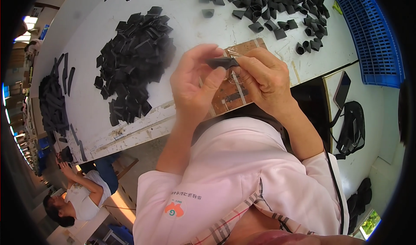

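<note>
A small flat black piece (222, 63) is pinched between the fingertips of both hands over the white table's near edge. My left hand (195, 82) grips its left end with thumb and fingers. My right hand (264, 78) holds its right end. Under the hands lies a brown board (232, 95) with tape strips and a black strip on it. A heap of flattened black pieces (134, 60) lies to the left. Several open tube-like black pieces (277, 6) are scattered at the upper right.
A blue plastic crate (372, 32) sits at the far right of the white table (195, 24). A phone (342, 89) and a black bag (352, 130) lie on a side surface. Long black strips (52, 102) are piled at far left. Another person (80, 193) sits lower left.
</note>
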Demonstrator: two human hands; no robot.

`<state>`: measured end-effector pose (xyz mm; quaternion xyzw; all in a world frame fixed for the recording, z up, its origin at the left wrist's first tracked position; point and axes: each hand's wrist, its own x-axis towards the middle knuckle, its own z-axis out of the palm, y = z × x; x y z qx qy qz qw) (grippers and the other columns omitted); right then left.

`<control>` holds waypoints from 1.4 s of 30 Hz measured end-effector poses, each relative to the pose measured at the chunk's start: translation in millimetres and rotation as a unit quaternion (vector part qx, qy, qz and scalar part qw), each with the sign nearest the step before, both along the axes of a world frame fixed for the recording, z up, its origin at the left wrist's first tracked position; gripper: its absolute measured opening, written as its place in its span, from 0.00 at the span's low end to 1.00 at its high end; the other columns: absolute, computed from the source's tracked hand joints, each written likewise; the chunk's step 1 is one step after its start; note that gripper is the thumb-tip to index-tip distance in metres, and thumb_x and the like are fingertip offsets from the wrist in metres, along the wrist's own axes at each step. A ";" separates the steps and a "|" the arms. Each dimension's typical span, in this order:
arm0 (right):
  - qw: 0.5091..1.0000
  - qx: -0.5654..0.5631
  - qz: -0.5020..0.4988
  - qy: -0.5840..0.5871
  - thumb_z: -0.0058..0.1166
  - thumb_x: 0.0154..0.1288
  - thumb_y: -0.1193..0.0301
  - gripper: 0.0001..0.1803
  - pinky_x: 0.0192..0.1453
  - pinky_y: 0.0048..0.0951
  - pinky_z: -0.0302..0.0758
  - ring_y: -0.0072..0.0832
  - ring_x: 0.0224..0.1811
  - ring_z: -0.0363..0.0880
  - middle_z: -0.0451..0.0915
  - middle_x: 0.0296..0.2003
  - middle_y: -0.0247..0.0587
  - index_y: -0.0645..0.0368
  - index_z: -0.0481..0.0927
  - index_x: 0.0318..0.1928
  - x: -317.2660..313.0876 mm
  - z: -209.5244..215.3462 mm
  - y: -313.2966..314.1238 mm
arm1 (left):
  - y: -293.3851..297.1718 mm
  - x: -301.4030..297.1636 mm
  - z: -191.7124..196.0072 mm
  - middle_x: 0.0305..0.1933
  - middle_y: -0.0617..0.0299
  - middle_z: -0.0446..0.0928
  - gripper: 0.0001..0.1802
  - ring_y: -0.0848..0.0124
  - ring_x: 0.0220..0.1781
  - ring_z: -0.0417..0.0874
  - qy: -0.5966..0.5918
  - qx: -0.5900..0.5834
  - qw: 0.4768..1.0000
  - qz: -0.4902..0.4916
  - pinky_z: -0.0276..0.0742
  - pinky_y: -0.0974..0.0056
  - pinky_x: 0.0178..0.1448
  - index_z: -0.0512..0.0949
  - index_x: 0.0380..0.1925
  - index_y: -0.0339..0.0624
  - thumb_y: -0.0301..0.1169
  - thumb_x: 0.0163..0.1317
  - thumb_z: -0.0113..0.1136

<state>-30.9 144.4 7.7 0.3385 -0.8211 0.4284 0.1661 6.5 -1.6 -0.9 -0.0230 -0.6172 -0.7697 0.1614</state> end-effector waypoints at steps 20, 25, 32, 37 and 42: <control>0.920 -0.052 -0.132 -0.365 0.50 0.60 0.70 0.12 0.27 0.23 0.68 0.21 0.23 0.71 0.75 0.24 0.36 0.67 0.74 0.40 -22.5 -107.6 20.1 | -96.0 -50.5 -86.5 0.44 0.51 0.67 0.29 0.56 0.44 0.68 -0.165 -0.700 0.639 0.273 0.66 0.56 0.45 0.68 0.46 0.38 0.33 0.42 0.65; 0.957 0.059 -0.136 -0.250 0.51 0.57 0.72 0.09 0.31 0.29 0.71 0.35 0.27 0.75 0.75 0.27 0.47 0.65 0.74 0.37 -16.8 -140.4 23.1 | -121.2 -67.1 -119.5 0.38 0.53 0.70 0.17 0.60 0.41 0.71 -0.183 -0.783 0.551 0.225 0.66 0.58 0.41 0.71 0.35 0.40 0.32 0.44 0.62; 0.977 0.117 -0.163 -0.069 0.49 0.57 0.74 0.04 0.29 0.33 0.70 0.40 0.27 0.74 0.74 0.27 0.41 0.57 0.73 0.34 -12.0 -151.1 18.9 | -139.2 -75.5 -125.5 0.23 0.57 0.74 0.01 0.62 0.31 0.76 -0.078 -0.790 0.554 0.249 0.71 0.61 0.35 0.72 0.21 0.41 0.24 0.47 0.51; 0.978 0.116 -0.154 -0.079 0.49 0.56 0.74 0.03 0.27 0.34 0.69 0.41 0.26 0.73 0.73 0.26 0.40 0.56 0.72 0.33 -12.6 -149.8 18.7 | -149.4 -66.6 -116.1 0.21 0.59 0.73 0.03 0.63 0.27 0.74 -0.006 -0.746 0.594 0.301 0.69 0.61 0.32 0.70 0.20 0.43 0.23 0.42 0.53; 0.979 0.120 -0.152 -0.070 0.49 0.56 0.74 0.03 0.26 0.35 0.68 0.40 0.26 0.73 0.72 0.26 0.40 0.56 0.72 0.33 -14.1 -148.8 19.3 | -140.2 -52.7 -96.6 0.23 0.60 0.72 0.06 0.63 0.29 0.73 0.029 -0.722 0.614 0.318 0.68 0.61 0.32 0.70 0.23 0.42 0.23 0.42 0.54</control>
